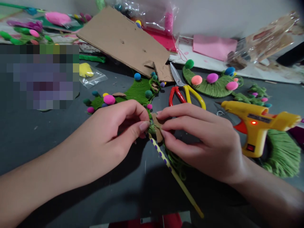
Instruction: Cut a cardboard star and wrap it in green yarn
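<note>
Near the middle, my left hand (118, 129) pinches thumb against index finger at the end of some green yarn, beside the top of a yellow stick with purple dots (160, 154). Opposite it, my right hand (204, 139) has its fingertips closed on a small brown cardboard piece (158, 121). Green yarn strands (178, 164) hang below the right fingers. Just beyond the hands lies a green yarn-wrapped shape (139, 91) with colored pompoms, partly hidden by my left hand. The stick slants down toward the lower right.
Scissors (179, 85) with red and yellow handles lie beyond my right hand. A yellow glue gun (256, 123) with a lit red light is at the right, near yarn-wrapped pieces (285, 155). Large cardboard (123, 41) and plastic bags (152, 14) lie behind.
</note>
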